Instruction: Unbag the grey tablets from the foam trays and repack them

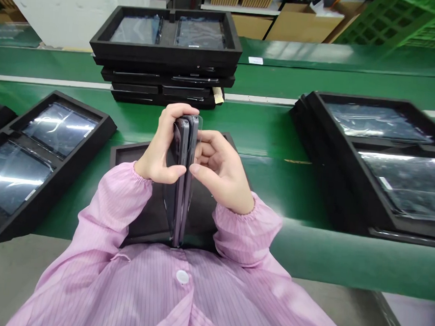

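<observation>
I hold two thin dark tablets (182,180) upright and edge-on, pressed back to back, their lower ends against my pink coat. My left hand (163,147) is wrapped around the left one, fingers over its top edge and thumb along its side. My right hand (219,168) grips the right one, fingers curled at the upper edge and thumb pressed on the side. A clear film shows along the right tablet's edge. Behind my hands lies a black foam tray (129,152), mostly hidden.
A green conveyor belt (270,137) runs across. A black tray (37,157) with bagged tablets sits at left, a stack of such trays (165,56) at the back centre, more trays (379,163) at right. Cardboard boxes (300,20) stand behind.
</observation>
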Available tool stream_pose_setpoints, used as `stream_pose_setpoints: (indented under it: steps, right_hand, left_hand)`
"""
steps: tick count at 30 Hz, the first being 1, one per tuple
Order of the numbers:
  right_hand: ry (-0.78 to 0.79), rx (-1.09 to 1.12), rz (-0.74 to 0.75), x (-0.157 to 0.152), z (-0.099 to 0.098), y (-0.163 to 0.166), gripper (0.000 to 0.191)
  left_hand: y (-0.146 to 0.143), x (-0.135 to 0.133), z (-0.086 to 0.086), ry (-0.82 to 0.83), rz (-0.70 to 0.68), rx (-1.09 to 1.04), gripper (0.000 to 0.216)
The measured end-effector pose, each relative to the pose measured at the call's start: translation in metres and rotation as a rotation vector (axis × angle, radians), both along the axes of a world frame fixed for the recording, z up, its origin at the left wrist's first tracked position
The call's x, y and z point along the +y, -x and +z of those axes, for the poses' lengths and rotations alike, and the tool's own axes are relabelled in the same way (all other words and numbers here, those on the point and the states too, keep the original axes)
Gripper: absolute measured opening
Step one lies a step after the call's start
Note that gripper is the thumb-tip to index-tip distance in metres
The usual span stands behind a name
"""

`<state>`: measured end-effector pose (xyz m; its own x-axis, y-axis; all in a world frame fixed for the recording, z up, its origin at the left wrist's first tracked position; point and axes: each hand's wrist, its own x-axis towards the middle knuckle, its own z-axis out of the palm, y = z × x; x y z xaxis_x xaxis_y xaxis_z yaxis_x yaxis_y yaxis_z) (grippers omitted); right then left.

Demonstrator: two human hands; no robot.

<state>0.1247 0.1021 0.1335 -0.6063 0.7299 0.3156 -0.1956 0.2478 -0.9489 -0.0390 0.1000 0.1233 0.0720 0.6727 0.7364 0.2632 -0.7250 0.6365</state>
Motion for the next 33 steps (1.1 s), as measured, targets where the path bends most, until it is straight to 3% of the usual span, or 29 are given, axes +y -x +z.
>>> stream_pose_setpoints:
  steps: [6, 17, 23, 26, 29, 30, 33]
  right_hand:
    - [0.036, 0.112, -0.048, -0.006, -0.001, 0.005, 0.027]
    - [0.054, 0.125, -0.225, -0.017, 0.0, 0.015, 0.018]
    - [0.062, 0.174, -0.271, -0.016, -0.003, 0.021, 0.02]
    - [0.047, 0.276, -0.298, -0.004, -0.024, 0.028, 0.028]
    - [0.159, 0.247, -0.433, 0.009, -0.062, 0.038, 0.046]
    - [0.225, 0.187, -0.406, 0.012, -0.075, 0.041, 0.05]
    - [0.398, 0.05, -0.09, 0.011, -0.105, 0.048, 0.052]
  left_hand:
    - [-0.004, 0.002, -0.003, -0.083, 0.061, 0.131, 0.072]
    - [-0.011, 0.0, -0.002, -0.097, 0.035, 0.019, 0.056]
    - [-0.013, 0.003, -0.004, -0.025, -0.014, -0.095, 0.053]
    - [-0.009, 0.005, -0.002, 0.036, -0.099, -0.226, 0.053]
    - [-0.002, 0.005, 0.006, 0.104, -0.213, -0.374, 0.055]
    - [0.001, 0.003, 0.009, 0.129, -0.241, -0.422, 0.054]
    - [0.01, -0.007, 0.016, 0.224, -0.29, -0.581, 0.048]
